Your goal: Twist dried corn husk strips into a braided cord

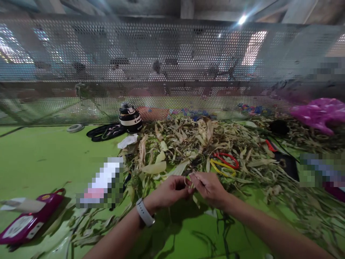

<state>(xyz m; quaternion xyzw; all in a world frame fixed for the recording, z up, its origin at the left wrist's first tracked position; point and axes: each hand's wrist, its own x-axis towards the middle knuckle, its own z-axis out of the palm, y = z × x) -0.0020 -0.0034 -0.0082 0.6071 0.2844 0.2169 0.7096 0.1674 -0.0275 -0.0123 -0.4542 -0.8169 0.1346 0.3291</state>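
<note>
My left hand (171, 191), with a white watch band (145, 213) on its wrist, is closed in a pinch at the lower middle. My right hand (208, 187) meets it from the right, its fingers also pinched. Between the fingertips is a small pale strip (191, 185) of what looks like dry husk, gripped by both hands. Just beyond them lies a heap of dry husks and leaves (180, 138). Scissors with red and yellow handles (222, 168) rest on the heap near my right hand.
A green table (54, 151) bears a black jar (130, 118), black straps (105, 132), a tape roll (75, 128) and a magenta device (32, 219) at left. A pink plastic bag (320, 111) lies at right. Perforated metal panels (161, 46) stand behind, with people beyond.
</note>
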